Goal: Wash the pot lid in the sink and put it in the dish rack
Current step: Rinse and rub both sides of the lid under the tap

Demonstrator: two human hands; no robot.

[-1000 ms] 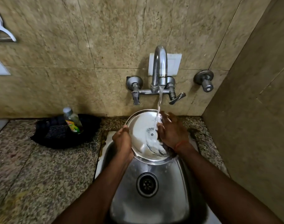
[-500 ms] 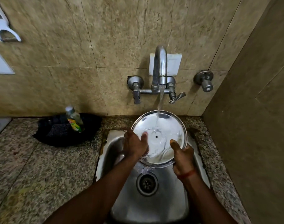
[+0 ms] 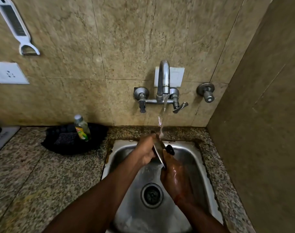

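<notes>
- In front of me rises a back wall [image 3: 126,39] of large tan, marbled tiles with thin grout lines.
- A side wall [image 3: 264,115] of the same tile closes the corner on my right, darker in shade.
- A white peeler [image 3: 15,26] hangs high on the left, tilted.
- Below it sits a white socket plate [image 3: 8,73].
- A blank white plate [image 3: 176,77] sits behind the tap.
- The speckled granite worktop [image 3: 34,174] spreads to my left.
- The light is dim and warm.
</notes>
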